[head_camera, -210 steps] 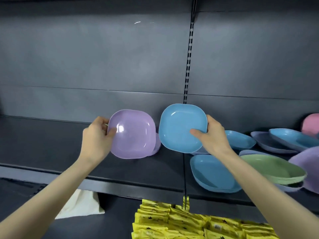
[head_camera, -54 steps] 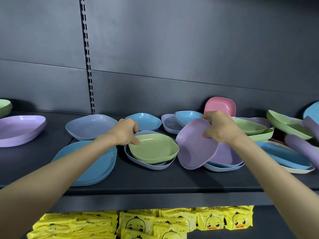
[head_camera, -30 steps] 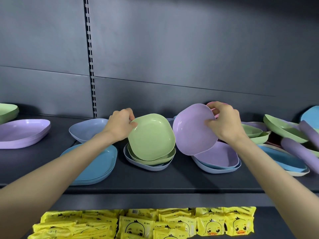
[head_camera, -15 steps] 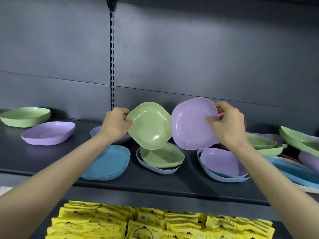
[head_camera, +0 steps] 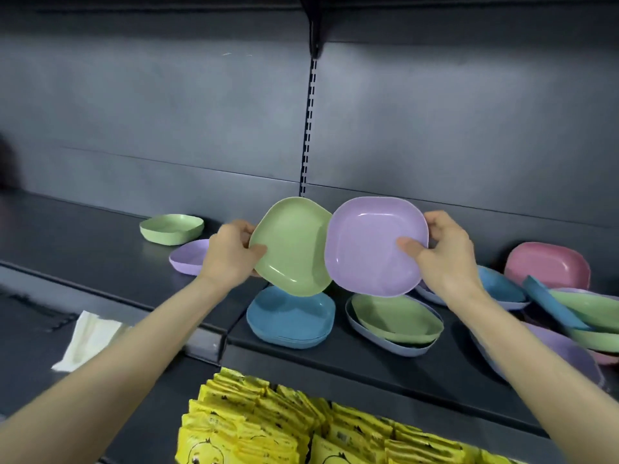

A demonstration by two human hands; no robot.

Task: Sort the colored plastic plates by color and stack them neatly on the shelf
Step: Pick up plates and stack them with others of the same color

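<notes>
The green plate is up in the air in front of the shelf, tipped so its inside faces us. The left hand pinches its left edge, thumb on the front and fingers behind. Right beside it, with edges touching or a little on top, is the purple plate. The right hand pinches its right edge the same way, thumb on the front. Under them on the shelf sits a stack of blue plates, and to its right another green plate lies inside a pale blue plate. Far to the left a green stack sits near the back wall, and a purple plate on the shelf lies just in front of it, partly behind the left hand. On the right a pink plate leans at the back, above a messy heap of mixed plates. Down below are yellow packs with a duck face drawn on them; the words are too blurry to read. A white cloth lies on the lower left.
</notes>
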